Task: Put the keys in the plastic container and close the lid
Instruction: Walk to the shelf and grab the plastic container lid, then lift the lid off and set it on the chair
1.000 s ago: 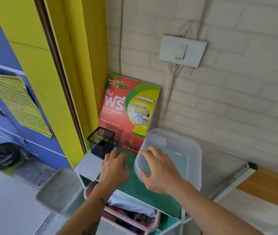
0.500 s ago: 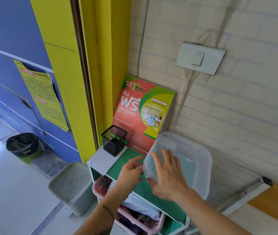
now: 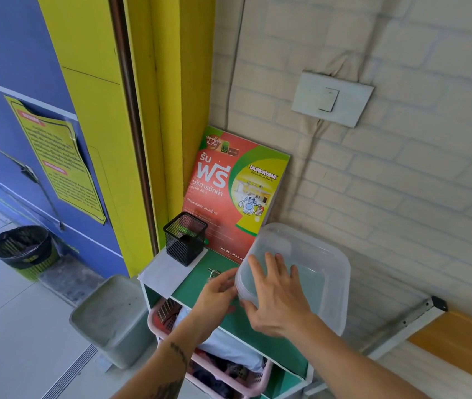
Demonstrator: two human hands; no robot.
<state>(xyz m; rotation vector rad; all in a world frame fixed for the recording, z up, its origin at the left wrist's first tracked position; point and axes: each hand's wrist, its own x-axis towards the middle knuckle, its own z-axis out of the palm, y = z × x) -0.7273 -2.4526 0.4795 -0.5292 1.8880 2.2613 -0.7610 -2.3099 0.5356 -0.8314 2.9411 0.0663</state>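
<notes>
A translucent plastic container (image 3: pixel 324 272) with its lid on stands on the green shelf top (image 3: pixel 200 286), against the brick wall. My right hand (image 3: pixel 278 298) lies over its near left corner, fingers spread on the lid and thumb down the side. Beside it, my left hand (image 3: pixel 217 295) pinches the lid's left rim with its fingertips. The keys (image 3: pixel 214 274), a small metal bunch, lie on the green top just left of the container, past my left fingers, and neither hand touches them.
A black mesh pen cup (image 3: pixel 185 237) stands on a white sheet at the shelf's back left, with a red and green poster (image 3: pixel 229 194) leaning behind it. Below are a pink basket (image 3: pixel 229 378), a grey bin (image 3: pixel 111 318) and a black-lined trash can (image 3: pixel 24 249).
My left hand has moved off the keys to the container's left rim, leaving the keys uncovered. My right hand has stayed on the lid. The view has shifted to the left.
</notes>
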